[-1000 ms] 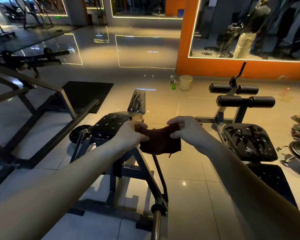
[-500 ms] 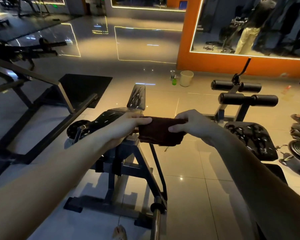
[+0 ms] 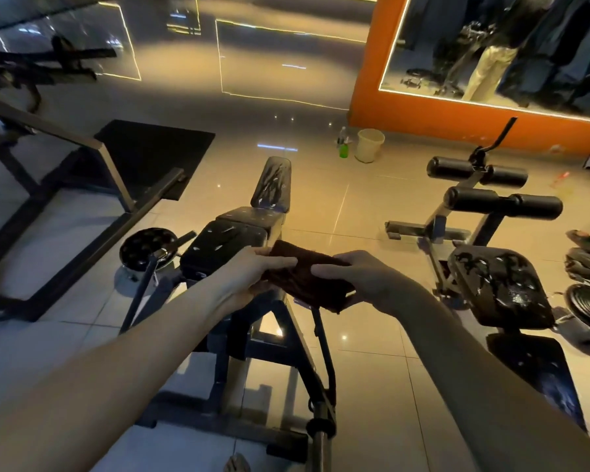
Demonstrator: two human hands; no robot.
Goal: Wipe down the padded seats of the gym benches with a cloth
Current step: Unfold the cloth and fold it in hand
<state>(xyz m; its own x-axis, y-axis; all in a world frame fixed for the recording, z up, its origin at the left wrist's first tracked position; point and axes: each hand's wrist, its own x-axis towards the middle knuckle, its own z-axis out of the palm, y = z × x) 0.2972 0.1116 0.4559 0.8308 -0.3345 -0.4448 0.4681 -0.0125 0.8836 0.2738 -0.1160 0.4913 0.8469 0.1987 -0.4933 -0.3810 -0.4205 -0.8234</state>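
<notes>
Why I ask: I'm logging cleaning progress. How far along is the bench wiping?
Done: unclear; the left bench seat and right bench seat show glossy streaks, perhaps wetness or reflections. In hand: the left hand and right hand hold the dark cloth between them, apparently off both pads. Left: the wiping itself.

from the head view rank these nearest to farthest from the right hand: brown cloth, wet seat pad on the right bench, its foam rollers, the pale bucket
1. brown cloth: held in the right hand.
2. wet seat pad: just to the hand's right.
3. foam rollers: beyond the pad.
4. pale bucket: far off, by the orange wall.
</notes>
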